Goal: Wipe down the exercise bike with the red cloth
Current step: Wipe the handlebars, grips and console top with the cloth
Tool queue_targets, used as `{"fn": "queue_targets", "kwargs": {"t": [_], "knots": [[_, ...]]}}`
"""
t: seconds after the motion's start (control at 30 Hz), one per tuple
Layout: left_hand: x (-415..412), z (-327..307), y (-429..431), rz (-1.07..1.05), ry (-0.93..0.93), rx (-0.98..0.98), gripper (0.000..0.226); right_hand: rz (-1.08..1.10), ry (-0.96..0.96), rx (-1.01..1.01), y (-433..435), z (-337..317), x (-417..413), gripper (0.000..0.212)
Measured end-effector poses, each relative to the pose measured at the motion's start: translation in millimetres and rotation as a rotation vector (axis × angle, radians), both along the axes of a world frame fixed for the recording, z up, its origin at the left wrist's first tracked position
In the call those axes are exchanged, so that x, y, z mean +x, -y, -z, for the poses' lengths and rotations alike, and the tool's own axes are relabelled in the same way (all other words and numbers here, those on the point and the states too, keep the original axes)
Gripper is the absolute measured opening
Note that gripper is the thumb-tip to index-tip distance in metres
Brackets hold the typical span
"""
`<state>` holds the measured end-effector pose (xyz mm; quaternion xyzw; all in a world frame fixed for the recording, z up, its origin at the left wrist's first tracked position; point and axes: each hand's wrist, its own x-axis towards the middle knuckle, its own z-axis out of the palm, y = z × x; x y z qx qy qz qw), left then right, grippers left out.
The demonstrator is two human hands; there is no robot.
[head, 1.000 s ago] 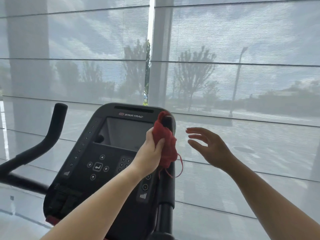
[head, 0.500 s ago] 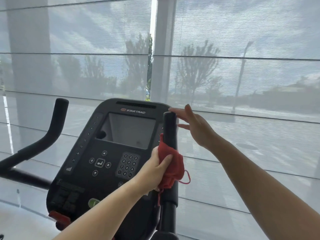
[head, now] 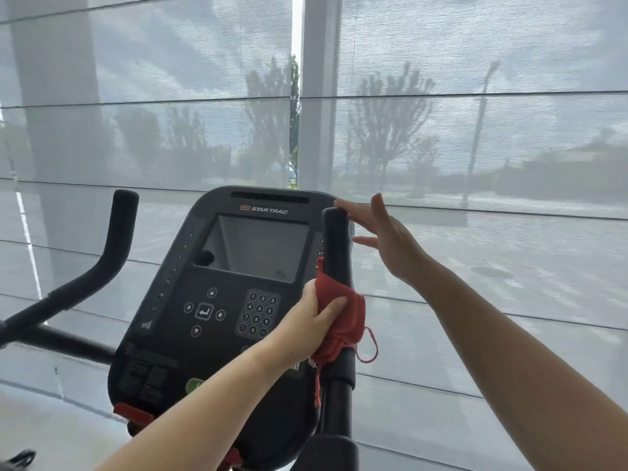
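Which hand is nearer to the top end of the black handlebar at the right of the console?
Right. The right hand has straight fingers at the top end of the handlebar; the left hand is lower, gripping the red cloth around the bar.

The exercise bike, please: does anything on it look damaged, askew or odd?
Nothing on the bike stands out. Only the red cloth, gripped by the left hand around the right handlebar, trails frayed loose threads.

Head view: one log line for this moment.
left hand: holds red cloth around handlebar | right hand: open, at handlebar top | step: handlebar wipe
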<state>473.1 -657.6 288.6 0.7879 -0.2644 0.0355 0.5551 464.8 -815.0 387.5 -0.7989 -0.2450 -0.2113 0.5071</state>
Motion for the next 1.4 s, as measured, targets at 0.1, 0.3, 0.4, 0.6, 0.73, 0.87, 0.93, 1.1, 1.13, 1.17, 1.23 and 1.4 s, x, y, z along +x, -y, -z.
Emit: {"fn": "queue_targets", "kwargs": {"t": [0.1,0.3,0.4,0.6,0.73,0.87,0.93,1.1,1.13,1.17,1.23,1.4], "knots": [[-5.2,-0.3,-2.9,-0.009,-0.016,0.045,0.046,0.014,0.000,-0.019,1.8,1.9,0.2,0.097],[-15.0,-15.0,-15.8,-0.125,0.174,0.137,0.044,0.092,0.039,-0.081,17.8,6.1,-6.9,0.089],[-15.1,-44.2,-17.1,-0.203,0.369,0.034,0.048,0.104,0.034,-0.036,30.5,13.8,-13.1,0.089],[-2.5,-112.5,5.0,-0.234,0.750,0.072,0.062,0.200,0.019,0.021,61.6,18.9,-27.1,0.097],[9.8,-109.9,23.3,-0.330,0.912,0.623,0.061,0.227,0.000,0.046,77.6,26.7,-34.2,0.096],[10.2,-95.5,18.5,-0.301,0.956,0.678,0.064,0.243,-0.025,0.045,81.0,37.0,-35.8,0.081],[8.9,-96.0,9.9,-0.171,0.869,0.601,0.066,0.256,-0.010,0.013,75.6,38.3,-34.4,0.063],[5.1,-102.9,-10.6,-0.012,0.579,0.273,0.089,0.297,0.166,-0.031,44.5,32.2,-30.2,0.041],[7.0,-102.8,-12.5,-0.024,0.567,0.255,0.090,0.296,0.225,-0.042,36.9,29.9,-30.2,0.044],[8.9,-102.7,-12.8,-0.029,0.560,0.241,0.091,0.299,0.290,-0.067,29.8,27.5,-30.0,0.047],[12.5,-103.0,-11.5,-0.049,0.560,0.192,0.091,0.316,0.402,-0.147,17.7,22.5,-28.5,0.050],[25.8,-99.0,-25.7,-0.161,0.485,-0.021,0.088,0.363,0.413,-0.347,-13.2,10.6,-14.4,0.053]]}}
